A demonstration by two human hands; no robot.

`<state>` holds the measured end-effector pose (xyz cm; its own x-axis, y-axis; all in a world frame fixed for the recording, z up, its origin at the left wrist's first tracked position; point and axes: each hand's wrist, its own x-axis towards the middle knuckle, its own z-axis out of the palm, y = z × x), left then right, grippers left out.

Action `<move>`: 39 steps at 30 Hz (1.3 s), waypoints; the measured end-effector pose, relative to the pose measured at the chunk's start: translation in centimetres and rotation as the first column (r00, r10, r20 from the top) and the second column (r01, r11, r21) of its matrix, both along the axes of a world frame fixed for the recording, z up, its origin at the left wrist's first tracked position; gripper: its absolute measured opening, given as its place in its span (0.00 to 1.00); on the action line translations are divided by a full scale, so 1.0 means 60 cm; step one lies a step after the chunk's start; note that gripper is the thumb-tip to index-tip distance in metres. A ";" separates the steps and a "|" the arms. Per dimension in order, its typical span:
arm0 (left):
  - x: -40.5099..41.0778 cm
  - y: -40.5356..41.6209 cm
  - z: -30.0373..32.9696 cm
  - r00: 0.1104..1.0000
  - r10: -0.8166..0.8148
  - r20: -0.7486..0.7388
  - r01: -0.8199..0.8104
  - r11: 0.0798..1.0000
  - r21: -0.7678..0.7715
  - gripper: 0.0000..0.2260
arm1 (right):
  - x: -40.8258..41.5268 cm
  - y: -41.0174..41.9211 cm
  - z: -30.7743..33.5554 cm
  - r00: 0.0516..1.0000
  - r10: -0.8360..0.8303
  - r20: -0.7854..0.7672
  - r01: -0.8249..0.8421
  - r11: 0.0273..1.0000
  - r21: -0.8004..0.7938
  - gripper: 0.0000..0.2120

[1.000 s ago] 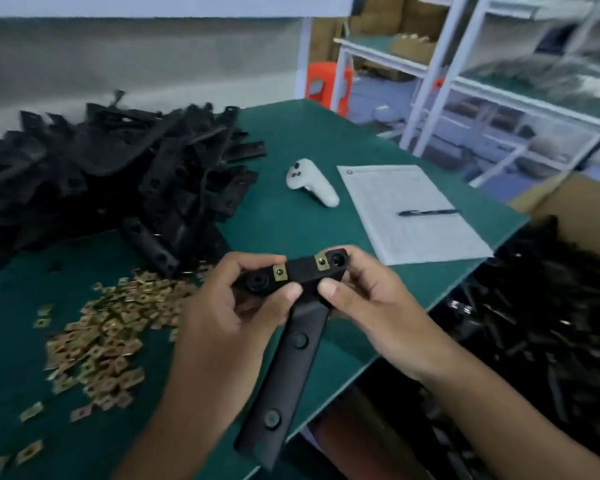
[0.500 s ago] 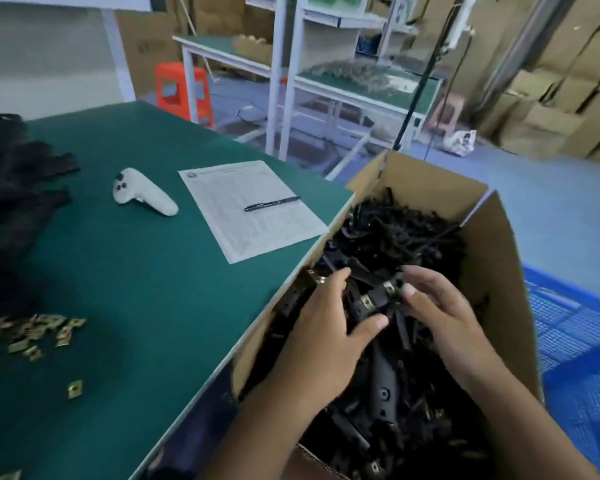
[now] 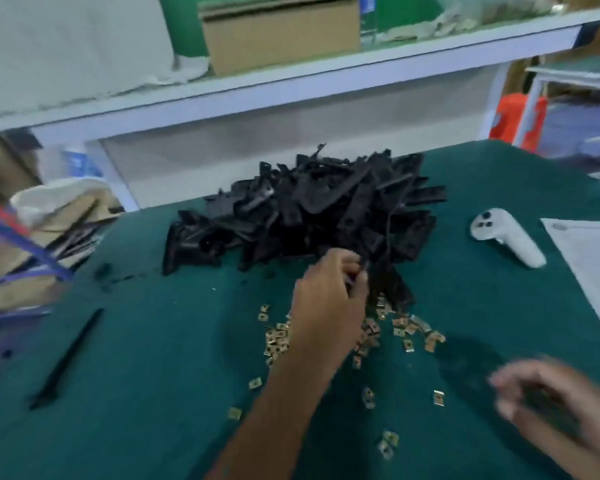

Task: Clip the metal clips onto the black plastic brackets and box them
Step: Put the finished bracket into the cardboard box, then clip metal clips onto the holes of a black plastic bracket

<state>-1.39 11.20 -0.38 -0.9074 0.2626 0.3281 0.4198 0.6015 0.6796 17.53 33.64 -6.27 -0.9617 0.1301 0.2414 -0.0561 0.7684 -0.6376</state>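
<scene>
A heap of black plastic brackets [image 3: 312, 213] lies on the green table [image 3: 160, 368]. My left hand [image 3: 329, 292] reaches to the heap's near edge, and its fingers curl round one black bracket [image 3: 392, 285] that slants down toward the clips. Several small brass-coloured metal clips [image 3: 402, 330] are scattered in front of the heap and partly hidden under my left forearm. My right hand [image 3: 548, 400] hovers over the table at the lower right. It is motion-blurred with fingers spread, and I see nothing in it.
A white handheld controller [image 3: 506, 237] lies right of the heap, with a paper sheet [image 3: 593, 261] at the right edge. A lone black strip [image 3: 66, 358] rests at the left. A sack of parts [image 3: 49, 216] stands off the table's left. A white shelf [image 3: 291, 84] runs behind.
Both hands have left the cardboard box, where they put the clipped bracket. The view has swung left to the table, and my left hand now holds a new bracket at the heap.
</scene>
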 end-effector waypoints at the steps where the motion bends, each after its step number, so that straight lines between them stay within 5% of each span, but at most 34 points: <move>1: -0.028 -0.033 -0.006 0.992 0.122 -0.024 -0.122 0.993 0.000 0.10 | -0.045 -0.024 0.006 0.995 0.089 -0.049 -0.083 0.989 0.119 0.11; 5: -0.124 -0.131 -0.022 0.886 0.457 -0.078 -0.459 0.889 -0.007 0.25 | -0.187 -0.138 0.021 0.886 0.456 0.078 -0.456 0.831 0.320 0.26; 8: -0.173 -0.158 -0.028 0.916 0.399 -0.032 -0.399 0.900 -0.174 0.33 | -0.255 -0.176 0.013 0.806 0.530 0.263 -0.591 0.743 0.314 0.27; 14: -0.219 -0.143 -0.028 0.970 0.222 -0.097 -0.241 0.925 -0.294 0.28 | -0.306 -0.212 0.008 0.811 0.567 0.146 -0.579 0.740 0.343 0.15; 21: -0.192 -0.158 -0.019 0.914 0.367 -0.172 -0.369 0.929 0.023 0.02 | -0.301 -0.202 0.000 0.813 0.560 0.157 -0.581 0.791 0.191 0.10; 26: -0.145 -0.199 -0.013 0.864 0.501 0.057 -0.466 0.749 0.471 0.08 | -0.302 -0.196 0.003 0.832 0.534 0.153 -0.554 0.814 0.174 0.03; 28: -0.126 -0.220 -0.019 0.857 0.427 0.289 -0.498 0.539 0.679 0.09 | -0.302 -0.196 0.002 0.842 0.515 0.162 -0.537 0.830 0.151 0.06; 30: -0.110 -0.240 -0.023 0.849 0.198 0.489 -0.528 0.303 0.794 0.10 | -0.304 -0.196 0.003 0.856 0.488 0.167 -0.506 0.859 0.082 0.16; 32: -0.094 -0.249 -0.030 0.818 -0.072 0.570 -0.554 0.168 0.816 0.14 | -0.304 -0.197 0.006 0.881 0.459 0.111 -0.460 0.888 -0.019 0.20; 36: -0.065 -0.229 -0.054 0.705 -0.493 0.510 -0.501 0.164 0.850 0.21 | -0.298 -0.202 0.011 0.916 0.401 -0.011 -0.400 0.909 -0.120 0.12; 39: -0.050 -0.200 -0.072 0.688 -0.534 0.492 -0.415 0.266 0.870 0.22 | -0.294 -0.205 0.009 0.925 0.376 -0.061 -0.380 0.921 -0.090 0.08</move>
<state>-4.38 -0.77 -4.69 -0.9285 0.2911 -0.2305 -0.3657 -0.6096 0.7033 -0.10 21.33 -5.73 -0.9334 -0.2160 0.2866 -0.3579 0.6187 -0.6994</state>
